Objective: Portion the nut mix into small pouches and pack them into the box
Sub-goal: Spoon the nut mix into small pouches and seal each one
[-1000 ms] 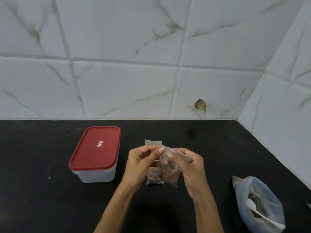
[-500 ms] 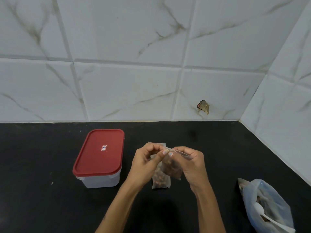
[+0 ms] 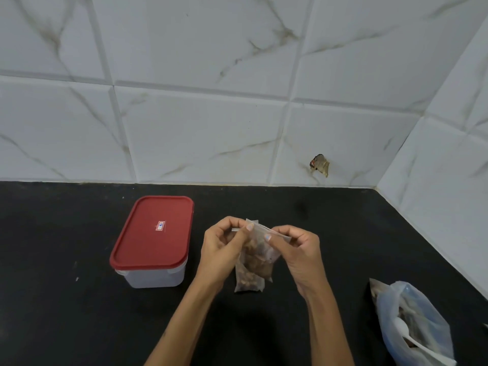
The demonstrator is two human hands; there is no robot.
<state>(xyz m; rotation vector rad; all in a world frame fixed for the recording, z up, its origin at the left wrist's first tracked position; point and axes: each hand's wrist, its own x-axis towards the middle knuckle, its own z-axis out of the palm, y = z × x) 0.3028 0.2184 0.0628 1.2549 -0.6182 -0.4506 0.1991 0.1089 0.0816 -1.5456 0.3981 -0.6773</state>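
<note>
now hands (image 3: 224, 249) wider apart along pouch (image 3: 260, 256) seal, box (image 3: 151, 241) unmoved

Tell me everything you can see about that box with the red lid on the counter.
The box is a rounded rectangle with a cloudy translucent, plastic-looking body and a dark red lid pressed shut on top. A small white and red label sits near the lid's middle. The box stands upright on the black counter, to the left of the left hand. Nothing touches it; neither hand is on it. What is inside cannot be made out.
</note>
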